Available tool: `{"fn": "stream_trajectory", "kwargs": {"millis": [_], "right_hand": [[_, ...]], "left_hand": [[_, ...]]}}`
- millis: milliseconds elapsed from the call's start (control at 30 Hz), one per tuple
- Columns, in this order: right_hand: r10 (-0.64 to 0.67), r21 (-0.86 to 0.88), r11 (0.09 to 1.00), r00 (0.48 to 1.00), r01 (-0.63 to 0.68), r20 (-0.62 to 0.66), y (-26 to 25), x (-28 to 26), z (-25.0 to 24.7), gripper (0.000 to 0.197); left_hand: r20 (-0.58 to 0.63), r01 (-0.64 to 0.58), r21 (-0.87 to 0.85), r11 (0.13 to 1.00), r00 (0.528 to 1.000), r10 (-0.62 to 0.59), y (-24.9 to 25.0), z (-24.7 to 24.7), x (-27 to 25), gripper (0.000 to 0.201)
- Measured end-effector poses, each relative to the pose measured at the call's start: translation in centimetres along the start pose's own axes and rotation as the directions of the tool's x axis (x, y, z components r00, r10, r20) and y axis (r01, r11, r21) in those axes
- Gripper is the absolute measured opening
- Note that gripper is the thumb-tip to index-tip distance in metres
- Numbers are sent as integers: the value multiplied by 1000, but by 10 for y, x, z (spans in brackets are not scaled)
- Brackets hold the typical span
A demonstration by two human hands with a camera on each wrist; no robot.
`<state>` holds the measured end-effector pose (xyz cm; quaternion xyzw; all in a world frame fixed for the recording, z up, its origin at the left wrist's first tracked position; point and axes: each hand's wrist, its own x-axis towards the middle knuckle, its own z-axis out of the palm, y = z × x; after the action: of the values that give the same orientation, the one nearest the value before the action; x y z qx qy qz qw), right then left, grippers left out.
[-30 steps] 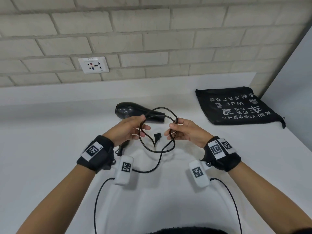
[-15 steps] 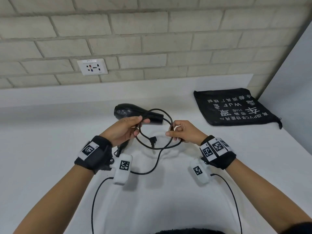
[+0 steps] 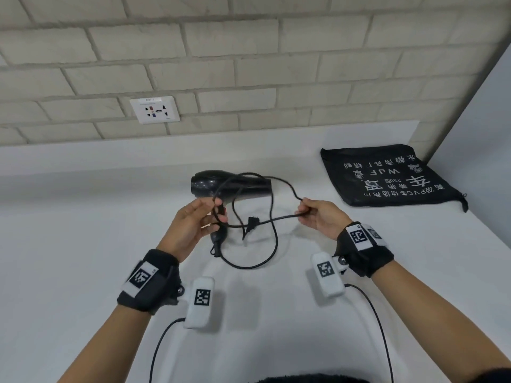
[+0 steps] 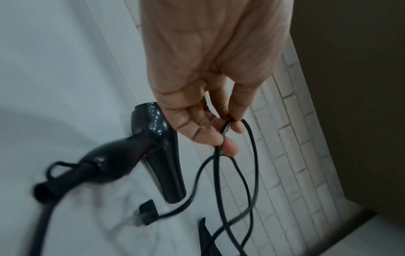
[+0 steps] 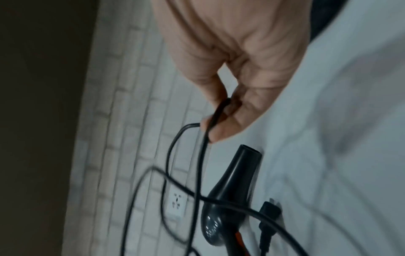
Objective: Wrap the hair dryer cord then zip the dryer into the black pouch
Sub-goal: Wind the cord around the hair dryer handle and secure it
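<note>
A black hair dryer (image 3: 235,186) (image 4: 153,155) (image 5: 232,187) lies on the white counter (image 3: 83,244), nozzle to the right. Its black cord (image 3: 272,239) (image 4: 252,173) (image 5: 171,155) runs in loose loops between my hands above the counter. My left hand (image 3: 213,214) (image 4: 228,135) pinches the gathered loops in front of the dryer. My right hand (image 3: 302,208) (image 5: 210,121) pinches a bend of the cord and holds it out to the right. The plug (image 3: 253,222) (image 4: 146,214) (image 5: 269,211) hangs between my hands. The black pouch (image 3: 387,175) lies flat at the back right.
A brick wall with a white socket (image 3: 154,109) stands behind the counter. A pale side wall (image 3: 484,134) closes the right end beyond the pouch. Thin black sensor cables (image 3: 378,327) trail from my wrists toward me.
My right hand has pulled its bend of cord out to the right, away from my left hand. The round loop has stretched into a wide one. The dryer has stayed put.
</note>
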<state>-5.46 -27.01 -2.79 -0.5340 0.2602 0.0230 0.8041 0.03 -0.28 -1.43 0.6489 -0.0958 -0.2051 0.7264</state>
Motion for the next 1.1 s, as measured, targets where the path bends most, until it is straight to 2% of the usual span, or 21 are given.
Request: {"fn": "stream_trajectory", "kwargs": {"millis": [67,100,167,233,267,433,500,567,633,667,700,767,833,867,967,1033,1100], "right_hand": [[22,144,989,999,-26,32,-1,-1,-5,24],[34,159,986,997,-44,65,-3,-4,-6,24],[68,22,997,989,-72,131,-6,-10,-3,23],[86,-196,979,981,-51,174,-9,-14,2,33],[69,-243,970,980,-23,184,-11,-15,3,38],[-58,-121,990,991,73,122,-25,-26,-8,38],[-60,-182,980,991,81,118,-23,-34,-18,37],[-27,-325,943,991,68,129,-16,-42,-29,35],[46,-517,855,991,26,127,-6,-49,-40,32],[99,-621,784,988,-6,116,-1,-54,-44,31],[157,-725,688,982,-34,103,3,-57,-48,32],[220,-918,396,973,-20,74,9,-65,-53,37],[126,-991,121,989,63,79,7,-69,-53,37],[27,-995,58,996,85,86,3,-69,-52,35],[-257,-989,51,959,141,123,-12,-61,-40,31],[-292,-974,90,940,210,176,-14,-49,-31,25],[-216,-965,111,954,237,210,-10,-33,-22,18]], "left_hand": [[-26,42,-17,999,999,-43,-5,-3,-4,21],[-28,76,-5,997,997,-76,-8,-3,-5,20],[-26,133,8,991,991,-133,-12,1,-7,19],[-17,148,10,989,989,-147,-13,5,-6,19],[-18,144,19,989,989,-144,-12,7,-5,19],[-104,153,95,984,984,-144,-7,10,3,17],[-153,162,163,973,979,-137,-5,8,5,14],[-172,154,176,972,977,-124,-3,7,8,15],[-169,137,149,979,979,-111,1,9,12,16],[-164,128,147,981,981,-104,3,11,13,16],[-156,118,162,980,983,-93,5,13,14,15],[-123,83,248,965,991,-54,8,16,17,13],[-78,34,403,915,997,-3,10,17,19,15],[-62,11,507,862,998,24,10,16,21,17],[-64,6,743,669,996,62,4,12,26,18],[-57,44,817,575,998,5,-6,9,27,15],[-25,51,909,413,997,-68,-19,9,25,20]]}}
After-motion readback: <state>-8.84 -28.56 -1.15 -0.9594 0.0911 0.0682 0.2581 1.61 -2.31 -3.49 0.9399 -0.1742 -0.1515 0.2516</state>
